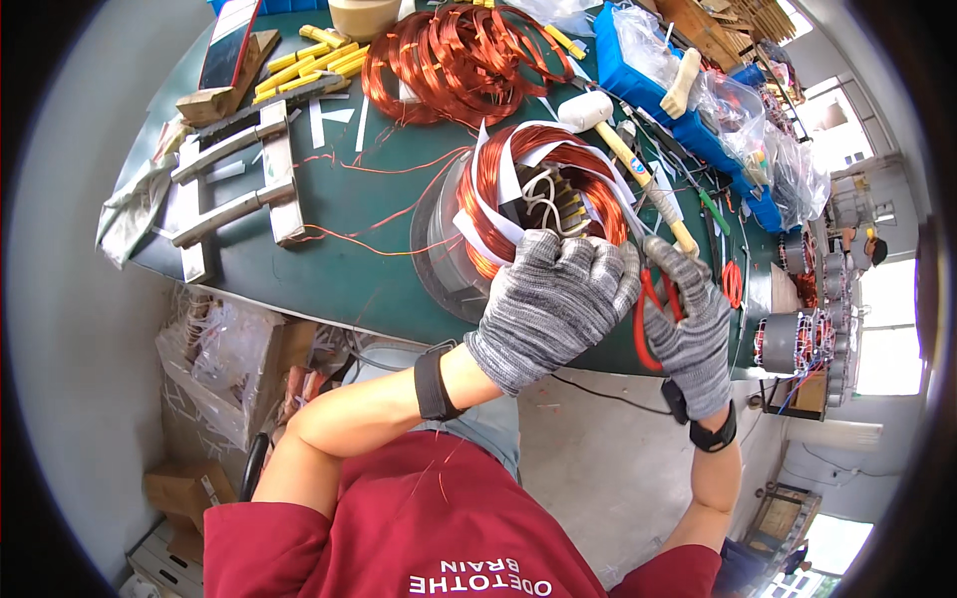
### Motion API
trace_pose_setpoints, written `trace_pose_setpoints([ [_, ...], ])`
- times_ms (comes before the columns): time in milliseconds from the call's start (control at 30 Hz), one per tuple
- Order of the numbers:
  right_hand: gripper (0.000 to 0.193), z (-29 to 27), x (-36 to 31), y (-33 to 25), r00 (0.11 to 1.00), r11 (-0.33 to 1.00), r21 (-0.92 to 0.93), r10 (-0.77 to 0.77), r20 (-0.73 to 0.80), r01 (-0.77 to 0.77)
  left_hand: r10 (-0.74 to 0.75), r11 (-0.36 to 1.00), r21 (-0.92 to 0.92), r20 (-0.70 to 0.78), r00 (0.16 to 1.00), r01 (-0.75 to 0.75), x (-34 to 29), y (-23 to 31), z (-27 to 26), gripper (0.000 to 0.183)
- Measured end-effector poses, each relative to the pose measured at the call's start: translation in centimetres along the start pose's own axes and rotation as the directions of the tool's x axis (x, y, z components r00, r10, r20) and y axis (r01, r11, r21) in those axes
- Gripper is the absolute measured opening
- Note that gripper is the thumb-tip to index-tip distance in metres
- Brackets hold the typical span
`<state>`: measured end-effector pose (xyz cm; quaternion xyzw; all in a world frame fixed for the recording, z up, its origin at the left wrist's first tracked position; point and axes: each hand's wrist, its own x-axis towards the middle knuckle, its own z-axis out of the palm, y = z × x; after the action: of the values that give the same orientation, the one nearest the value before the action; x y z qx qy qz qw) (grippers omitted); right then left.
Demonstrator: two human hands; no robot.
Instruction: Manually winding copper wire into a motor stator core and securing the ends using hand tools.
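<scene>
A motor stator point(439, 234) stands on the green table, ringed by thick copper winding point(485, 189) with white insulating paper strips point(508, 184) tucked along it. White cord point(541, 194) loops out of its central opening. My left hand point(558, 304), in a grey striped glove, lies over the winding's near rim with fingers curled down beside the cord; what the fingertips grip is hidden. Just to the right, my gloved right hand point(693, 324) is closed around red-handled scissors point(644, 334). Their tips are hard to make out near the winding's right side.
Loose copper coils point(459, 60) lie behind the stator, beside yellow sticks point(309, 68). A white-headed mallet point(588, 112) rests close on the right, before blue bins point(638, 65). At left stands a metal-and-wood frame point(234, 189). Thin copper leads point(389, 214) trail leftward.
</scene>
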<state>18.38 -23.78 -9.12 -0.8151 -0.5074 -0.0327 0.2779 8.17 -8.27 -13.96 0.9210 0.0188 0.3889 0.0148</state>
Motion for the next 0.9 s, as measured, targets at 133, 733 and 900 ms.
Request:
trace_pose_setpoints([
  [133,0.052,-1.9,2.5,1.2,0.98,0.898,-0.409,-0.095,0.175,0.16,0.02,0.998,-0.052,0.005,1.0,-0.02,-0.2,-0.5,0.2,0.035],
  [733,0.053,-4.6,9.2,-6.8,0.737,0.324,-0.699,0.008,0.676,0.637,0.028,1.0,0.009,-0.107,0.994,-0.027,-0.6,-0.5,0.5,0.032],
  [900,0.041,-3.8,9.7,-7.6,0.71,0.278,-0.691,0.04,0.703,0.668,0.04,0.998,0.046,-0.119,0.992,-0.035,-0.5,-0.2,0.9,0.031],
])
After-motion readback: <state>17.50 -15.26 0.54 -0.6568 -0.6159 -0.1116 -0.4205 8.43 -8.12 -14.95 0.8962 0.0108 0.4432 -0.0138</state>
